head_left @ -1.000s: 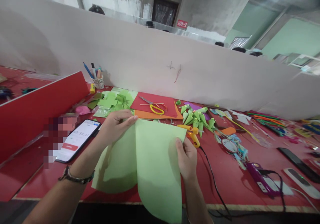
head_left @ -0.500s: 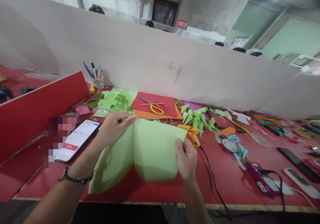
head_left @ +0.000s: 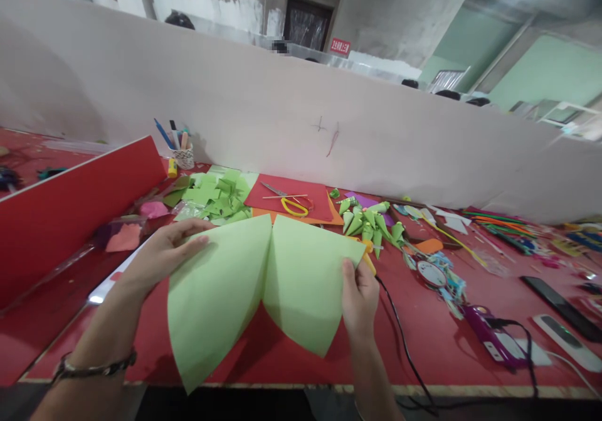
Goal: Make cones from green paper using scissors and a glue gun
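Note:
Between my hands a light green sheet of paper (head_left: 221,283) is spread above the red table, creased down its middle, with its lower corners hanging. My left hand (head_left: 162,255) pinches its left edge near the top. At the upper right corner my right hand (head_left: 361,292) grips the paper between thumb and fingers. Behind the sheet's right corner a yellow glue gun (head_left: 370,260) is partly hidden. Farther back, yellow-handled scissors (head_left: 295,206) rest on red paper (head_left: 263,189). A phone (head_left: 110,283) lies partly covered by my left forearm.
Green paper scraps (head_left: 221,189) lie at the back left, near a pen cup (head_left: 183,155). Several rolled green paper cones (head_left: 369,220) are heaped behind the glue gun. A purple power strip (head_left: 493,336) with cables sits right. A white partition (head_left: 263,113) bounds the back.
My left hand has moved left from the paper's middle to its left side, and the sheet is spread wider. My right hand has shifted slightly right, still gripping its corner.

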A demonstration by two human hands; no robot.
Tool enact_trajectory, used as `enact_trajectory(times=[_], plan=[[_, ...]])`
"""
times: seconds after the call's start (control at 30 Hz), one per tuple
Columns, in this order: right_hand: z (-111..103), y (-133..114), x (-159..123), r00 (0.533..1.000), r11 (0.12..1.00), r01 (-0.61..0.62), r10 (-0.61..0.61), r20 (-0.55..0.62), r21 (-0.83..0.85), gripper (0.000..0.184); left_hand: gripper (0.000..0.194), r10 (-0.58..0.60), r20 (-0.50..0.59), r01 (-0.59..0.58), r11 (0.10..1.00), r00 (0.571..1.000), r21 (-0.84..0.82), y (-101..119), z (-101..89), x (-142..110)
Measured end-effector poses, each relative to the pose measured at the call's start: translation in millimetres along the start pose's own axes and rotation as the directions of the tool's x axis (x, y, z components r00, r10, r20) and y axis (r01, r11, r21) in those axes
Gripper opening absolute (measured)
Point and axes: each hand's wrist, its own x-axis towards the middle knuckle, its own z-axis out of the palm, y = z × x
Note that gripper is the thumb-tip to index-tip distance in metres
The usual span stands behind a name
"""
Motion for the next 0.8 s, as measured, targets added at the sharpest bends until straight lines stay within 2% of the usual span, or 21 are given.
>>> enact_trajectory(times=[0.2,0.4,0.53,0.6,0.7,0.77,0.8], plan=[[2.9,6.8,-0.5,0.999,0.997,0.043,-0.045,-0.017,-0.067,0.030,0.034,-0.115,-0.109,0.106,0.991,0.987,-0.085,-19.1,2.7,-12.2],[4.2,12.0,0.2,0.999,0.996,0.049,-0.050,-0.014,-0.075,0.029,0.034,-0.077,-0.184,0.061,0.994,0.980,-0.093,-31.5,-0.4,-12.8],[4.3,14.6,-0.1,0.999,0.999,0.018,-0.019,-0.036,-0.035,0.029,0.031,-0.092,-0.209,0.056,0.984,0.974,-0.172,-36.6,-4.3,-11.9],[4.4,15.4,-1.1,1.000,1.000,0.003,-0.003,-0.014,0.022,0.030,0.038,-0.090,-0.179,0.027,0.945,0.980,-0.326,-41.4,-5.2,-13.4],[3.4,16.1,-4.0,0.998,0.994,-0.022,0.016,0.063,0.110,0.029,0.078,-0.122,-0.004,0.095,0.792,0.993,-0.603,-49.5,-3.7,-21.2],[1.2,17.3,-6.8,0.995,0.987,-0.041,0.025,0.101,0.152,0.030,0.096,-0.163,0.098,0.187,0.740,0.982,-0.646,-52.7,-0.6,-29.5],[-0.5,18.4,-8.3,0.993,0.983,-0.052,0.033,0.116,0.173,0.031,0.096,-0.194,0.109,0.218,0.745,0.975,-0.631,-53.2,1.5,-34.2]])
